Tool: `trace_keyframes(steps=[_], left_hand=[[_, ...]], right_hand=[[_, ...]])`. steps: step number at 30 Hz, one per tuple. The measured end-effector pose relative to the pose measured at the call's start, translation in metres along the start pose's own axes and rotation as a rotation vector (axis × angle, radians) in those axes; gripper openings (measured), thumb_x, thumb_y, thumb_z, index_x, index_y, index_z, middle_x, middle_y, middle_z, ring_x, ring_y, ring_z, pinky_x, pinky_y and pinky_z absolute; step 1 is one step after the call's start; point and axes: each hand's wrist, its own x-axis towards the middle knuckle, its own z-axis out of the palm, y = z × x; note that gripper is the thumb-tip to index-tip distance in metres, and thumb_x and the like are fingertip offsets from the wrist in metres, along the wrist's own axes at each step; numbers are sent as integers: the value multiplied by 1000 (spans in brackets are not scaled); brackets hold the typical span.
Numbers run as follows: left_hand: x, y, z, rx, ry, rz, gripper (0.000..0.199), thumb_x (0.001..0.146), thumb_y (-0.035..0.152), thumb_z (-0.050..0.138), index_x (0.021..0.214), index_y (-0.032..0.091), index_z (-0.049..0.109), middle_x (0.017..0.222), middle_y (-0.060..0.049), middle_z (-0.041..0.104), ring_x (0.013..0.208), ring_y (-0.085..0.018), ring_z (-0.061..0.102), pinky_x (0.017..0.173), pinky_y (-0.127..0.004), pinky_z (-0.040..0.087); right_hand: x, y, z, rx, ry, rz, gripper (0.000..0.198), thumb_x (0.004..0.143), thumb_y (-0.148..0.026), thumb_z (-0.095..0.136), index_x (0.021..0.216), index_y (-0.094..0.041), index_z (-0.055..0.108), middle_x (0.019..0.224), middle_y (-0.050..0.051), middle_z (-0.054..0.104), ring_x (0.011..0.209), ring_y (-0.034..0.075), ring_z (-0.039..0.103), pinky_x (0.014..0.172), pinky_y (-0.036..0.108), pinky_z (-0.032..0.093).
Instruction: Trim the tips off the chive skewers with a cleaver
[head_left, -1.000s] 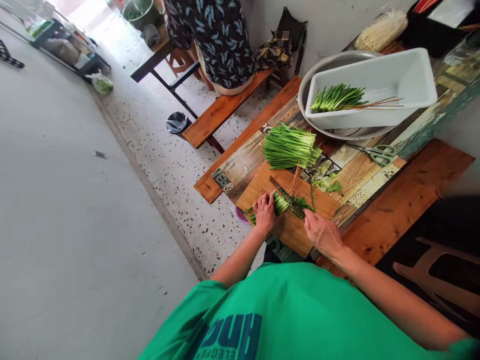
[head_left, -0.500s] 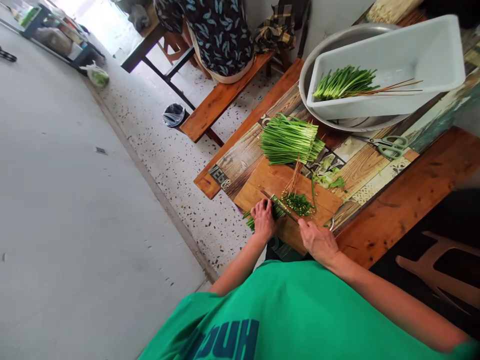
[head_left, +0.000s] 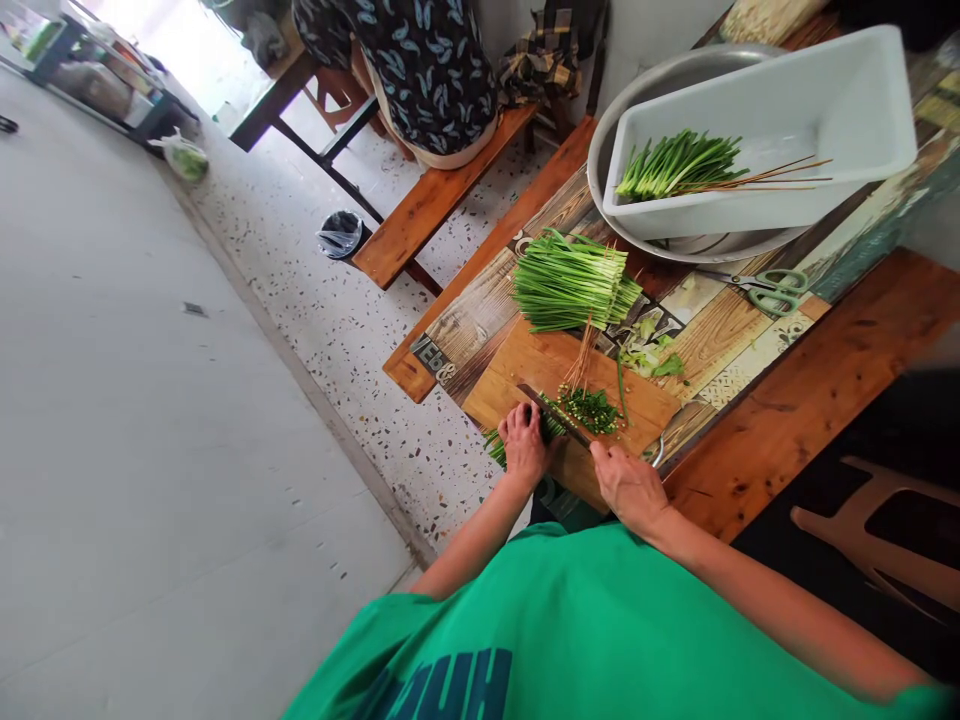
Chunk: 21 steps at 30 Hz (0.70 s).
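Note:
My left hand [head_left: 524, 440] presses down on a bundle of garlic chives [head_left: 494, 446] at the near edge of a wooden cutting board [head_left: 499, 375], fingers curled round it. In my right hand [head_left: 628, 485] is the handle of a knife [head_left: 555, 411], its blade lying across the chives just beside my left fingers. Chopped green bits [head_left: 592, 410] lie on the board past the blade. Thin wooden skewers [head_left: 581, 362] rest between them and a large pile of skewered chives [head_left: 570, 282] at the board's far edge.
A white plastic tub [head_left: 825, 120] with more skewered chives sits in a metal basin [head_left: 611, 110]. Scissors [head_left: 772, 290] and leaf trimmings [head_left: 649, 350] lie on the table. Wooden benches [head_left: 442, 210] flank it; a seated person [head_left: 427, 80] is beyond. A lined bin [head_left: 343, 236] stands on the floor.
The whole view has shifted slightly left. The knife blade seems tilted a little differently against the chives; both hands keep their hold.

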Motion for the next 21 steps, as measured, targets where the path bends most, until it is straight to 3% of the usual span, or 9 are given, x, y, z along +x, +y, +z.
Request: trace_keyframes(steps=[10,21], left_hand=[[3,-4,5,10,-28,7,60,85,36,57,143,21,45,144,-13,45,132,-30,35,110,-43,27],[11,-9,0,5,-14,-25,65,86,40,57,146,19,40,145,-11,46,132,-28,36,108,-42,31]], right_hand=[[8,5,-6,13,-19,6,33,99,-22,26,111,-15,55,89,13,69,79,21,69,57,25,36],[46,-1,-14,116,-23,33,33,100,-29,24,114,-14,51,88,14,72,83,24,71,60,26,40]])
